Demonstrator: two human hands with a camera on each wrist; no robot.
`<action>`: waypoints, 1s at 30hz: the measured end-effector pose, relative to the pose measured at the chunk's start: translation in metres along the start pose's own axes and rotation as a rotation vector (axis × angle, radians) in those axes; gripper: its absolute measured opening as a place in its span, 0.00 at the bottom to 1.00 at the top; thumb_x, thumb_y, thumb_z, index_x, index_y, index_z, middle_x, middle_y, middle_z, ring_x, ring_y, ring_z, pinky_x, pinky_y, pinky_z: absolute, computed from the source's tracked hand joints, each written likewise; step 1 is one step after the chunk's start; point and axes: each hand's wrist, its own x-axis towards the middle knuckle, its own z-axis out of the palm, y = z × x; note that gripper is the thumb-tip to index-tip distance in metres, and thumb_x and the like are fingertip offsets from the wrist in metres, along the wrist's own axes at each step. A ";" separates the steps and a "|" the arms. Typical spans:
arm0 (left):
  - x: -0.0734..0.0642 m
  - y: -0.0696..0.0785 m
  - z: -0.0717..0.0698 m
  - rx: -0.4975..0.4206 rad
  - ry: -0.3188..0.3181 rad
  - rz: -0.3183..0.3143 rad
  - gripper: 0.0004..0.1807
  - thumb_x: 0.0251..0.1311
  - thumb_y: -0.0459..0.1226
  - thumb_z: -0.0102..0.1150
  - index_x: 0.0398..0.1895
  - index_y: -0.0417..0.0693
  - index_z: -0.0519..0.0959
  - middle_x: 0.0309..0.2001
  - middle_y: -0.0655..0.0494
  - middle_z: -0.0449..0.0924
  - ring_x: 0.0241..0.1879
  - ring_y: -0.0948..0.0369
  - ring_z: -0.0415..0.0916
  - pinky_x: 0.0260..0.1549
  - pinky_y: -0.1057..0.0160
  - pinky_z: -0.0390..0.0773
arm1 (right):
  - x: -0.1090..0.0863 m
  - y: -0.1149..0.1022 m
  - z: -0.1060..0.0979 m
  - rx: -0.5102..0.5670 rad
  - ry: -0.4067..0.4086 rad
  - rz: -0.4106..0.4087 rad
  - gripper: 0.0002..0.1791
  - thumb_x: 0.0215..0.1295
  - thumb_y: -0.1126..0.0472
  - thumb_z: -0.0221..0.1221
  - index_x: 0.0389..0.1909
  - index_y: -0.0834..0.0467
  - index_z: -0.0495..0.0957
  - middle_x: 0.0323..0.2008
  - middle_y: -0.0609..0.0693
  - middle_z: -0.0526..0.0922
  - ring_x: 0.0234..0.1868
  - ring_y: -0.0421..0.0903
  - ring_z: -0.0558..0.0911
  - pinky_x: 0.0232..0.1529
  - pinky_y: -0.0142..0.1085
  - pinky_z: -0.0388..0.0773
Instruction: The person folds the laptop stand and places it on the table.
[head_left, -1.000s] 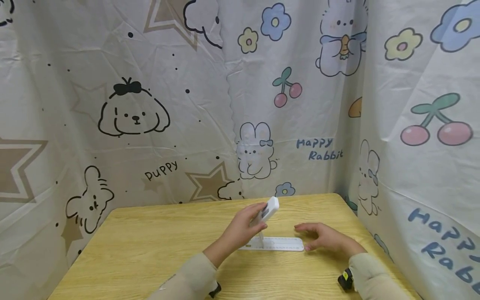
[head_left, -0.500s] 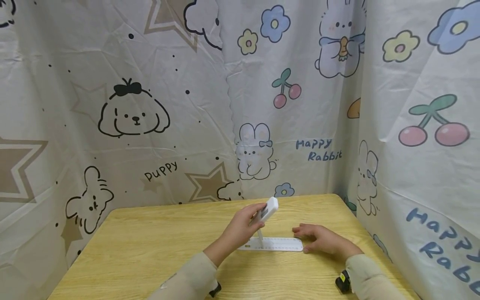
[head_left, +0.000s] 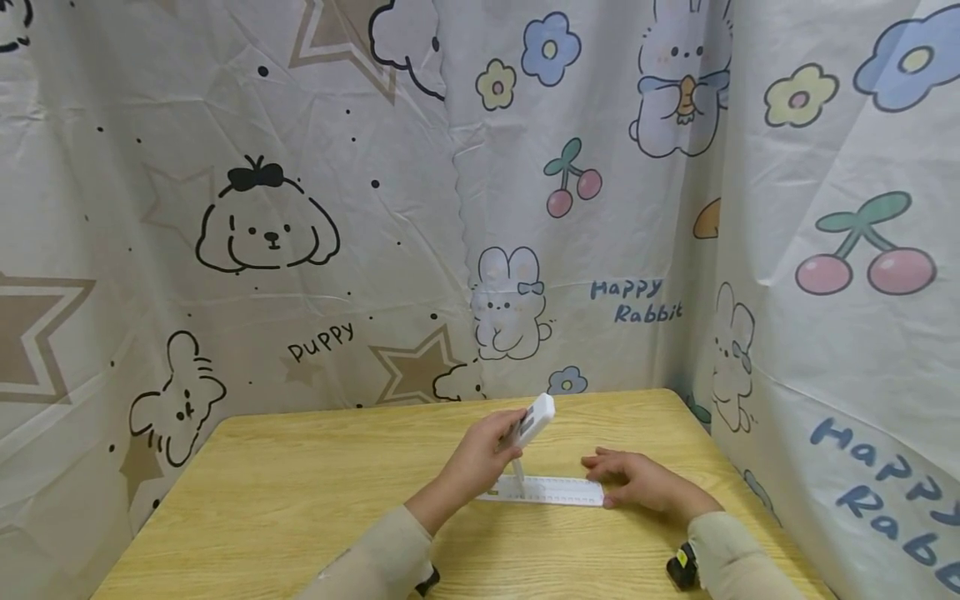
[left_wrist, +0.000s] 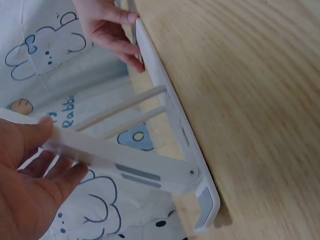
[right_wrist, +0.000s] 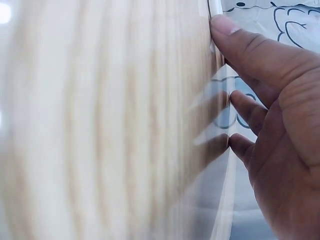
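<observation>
A white folding stand [head_left: 562, 491] lies near the middle right of the table, its flat base marked with small ticks. My left hand [head_left: 476, 458] grips the raised upper panel [head_left: 536, 419] between thumb and fingers. In the left wrist view, two thin rods [left_wrist: 122, 108] link the tilted panel to the base, and a hinge joins them at the near end. My right hand [head_left: 648, 483] holds the right end of the base, thumb at the near corner and fingers at the far side. Its lower fingertips [right_wrist: 240, 145] meet the glossy tabletop in the right wrist view.
A wood-grain table [head_left: 300, 500] spreads under both arms. Printed curtains [head_left: 360, 233] with puppies, rabbits and cherries hang behind it and along the right side.
My right hand has moved left and closed onto the right end of the base, from just beside it. My left hand keeps holding the panel, hardly moving.
</observation>
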 end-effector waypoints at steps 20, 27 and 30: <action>0.019 -0.040 -0.024 -0.369 -0.242 0.124 0.30 0.66 0.22 0.58 0.72 0.39 0.70 0.71 0.41 0.70 0.70 0.44 0.69 0.68 0.51 0.72 | -0.008 -0.032 0.029 -0.090 -0.052 -0.078 0.13 0.57 0.54 0.72 0.44 0.43 0.88 0.68 0.46 0.78 0.79 0.62 0.58 0.74 0.70 0.47; 0.013 -0.044 -0.033 -0.358 -0.257 0.115 0.29 0.66 0.24 0.60 0.70 0.43 0.73 0.70 0.48 0.73 0.72 0.51 0.68 0.71 0.53 0.67 | -0.007 -0.045 0.034 -0.068 -0.119 -0.066 0.15 0.57 0.54 0.72 0.46 0.44 0.87 0.70 0.45 0.76 0.79 0.61 0.56 0.76 0.68 0.41; 0.009 -0.043 -0.033 -0.360 -0.258 0.115 0.29 0.66 0.24 0.60 0.70 0.43 0.73 0.70 0.48 0.73 0.71 0.50 0.68 0.72 0.51 0.67 | -0.008 -0.043 0.030 -0.045 -0.128 -0.026 0.19 0.61 0.54 0.70 0.54 0.45 0.85 0.73 0.44 0.72 0.80 0.60 0.54 0.76 0.68 0.43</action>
